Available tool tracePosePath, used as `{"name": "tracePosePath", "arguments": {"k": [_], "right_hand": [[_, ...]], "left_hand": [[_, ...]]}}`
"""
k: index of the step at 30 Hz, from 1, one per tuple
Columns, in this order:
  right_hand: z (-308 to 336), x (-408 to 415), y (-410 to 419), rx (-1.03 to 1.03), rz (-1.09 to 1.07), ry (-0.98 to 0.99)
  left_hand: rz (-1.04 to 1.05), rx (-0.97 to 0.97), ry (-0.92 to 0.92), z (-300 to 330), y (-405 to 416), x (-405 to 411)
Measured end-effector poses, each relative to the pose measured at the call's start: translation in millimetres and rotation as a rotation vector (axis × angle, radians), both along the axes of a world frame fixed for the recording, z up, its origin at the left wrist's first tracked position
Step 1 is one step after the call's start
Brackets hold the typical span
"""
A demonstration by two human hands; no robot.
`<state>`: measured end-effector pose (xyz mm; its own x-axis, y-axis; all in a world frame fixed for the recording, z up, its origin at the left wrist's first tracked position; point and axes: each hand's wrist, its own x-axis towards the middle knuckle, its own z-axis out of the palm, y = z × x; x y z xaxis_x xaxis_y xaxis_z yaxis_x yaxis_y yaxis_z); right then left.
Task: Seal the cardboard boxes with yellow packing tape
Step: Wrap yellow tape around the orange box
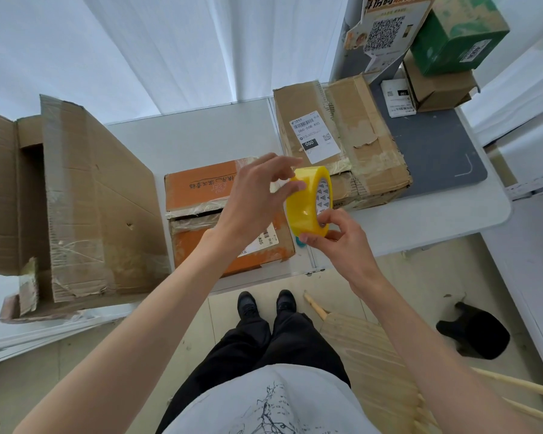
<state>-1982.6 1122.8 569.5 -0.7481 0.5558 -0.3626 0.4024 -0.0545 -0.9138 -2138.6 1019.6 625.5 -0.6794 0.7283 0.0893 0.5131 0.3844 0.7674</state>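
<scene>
Far left of frame: large cardboard box (85,198) tipped on its side on the white table (201,136), flaps open, old clear tape peeling; not yet sealed.

Centre: orange box (207,189), flat on the table just ahead of the person, top seam gaping slightly under worn tape. Likely the next one to seal, being closest.

Above it, mid-frame: left hand (248,198), fingers curled, fingertips pinching at the upper rim of the yellow tape roll (309,202), probably hunting the loose end.

Just right and lower: right hand (336,242) grips the roll's lower edge between thumb and fingers, holding it upright, clear of the table, to steady it.

Right of centre: brown box with shipping label (336,142), taped over. Upper right: green box (458,36), stacked.
</scene>
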Motion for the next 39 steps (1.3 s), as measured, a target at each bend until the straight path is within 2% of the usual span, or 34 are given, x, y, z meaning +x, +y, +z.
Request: {"name": "tracePosePath", "arguments": {"k": [8, 11, 15, 19, 25, 29, 33, 39], "right_hand": [[1, 0, -3, 0.223, 0.050, 0.012], [2, -2, -3, 0.289, 0.046, 0.002], [2, -3, -3, 0.380, 0.029, -0.021], [-1, -3, -3, 0.396, 0.025, -0.034], [-6, -3, -1, 0.354, 0.052, -0.061], [-9, -4, -2, 0.351, 0.032, -0.045], [-12, -1, 0, 0.395, 0.046, -0.046], [-13, 4, 1, 0.536, 0.080, -0.108]], "left_hand": [[0.091, -0.098, -0.167, 10, 6, -19], [0.057, -0.166, -0.145, 10, 9, -16], [-0.018, -0.241, -0.216, 10, 12, -14], [-0.096, -0.272, -0.219, 8, 13, -14], [-0.132, -0.238, -0.188, 2, 6, -11], [-0.088, -0.183, -0.254, 2, 8, -12], [0.037, -0.138, -0.310, -4, 12, -16], [0.063, -0.180, -0.217, -12, 17, -10]]}}
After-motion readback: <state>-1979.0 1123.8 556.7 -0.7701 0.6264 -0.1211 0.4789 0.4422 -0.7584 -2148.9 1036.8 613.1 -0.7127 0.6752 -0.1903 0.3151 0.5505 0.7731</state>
